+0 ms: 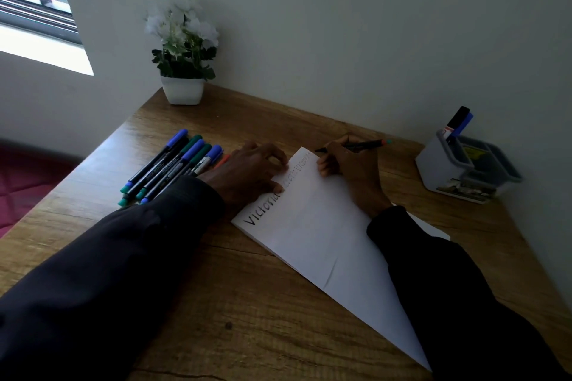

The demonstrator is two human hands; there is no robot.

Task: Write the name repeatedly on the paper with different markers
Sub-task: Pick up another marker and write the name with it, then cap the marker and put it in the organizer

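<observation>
Paper [325, 226] is laid skewed on the tabletop [247, 303], its writing line running from 7 towards 1 o'clock, presumably to suit the wrist angle. "Victoria" is written in black at the near end; fainter repeats follow towards the far corner.

Left hand [250, 170]: nothing is held. Bent fingertips are pressed on the paper's left edge beside the written line, most likely to stop the sheet sliding under pen load.

Right hand [349, 164]: the grip is closed round a dark marker [362, 145] in a pen hold, tail towards 3 o'clock and tip at the paper's far corner. Tip contact cannot be told. The heel of the hand is rested on the sheet, which adds hold-down.

Judged: the line is nearly used up, so a new line or a colour swap is due.

Spare markers [173, 164] are lined up at 9 o'clock of the left hand, within reach for swaps. A desk organiser [464, 170] is parked at 3 o'clock and a potted plant [182, 71] at 11, both clear of the work.
</observation>
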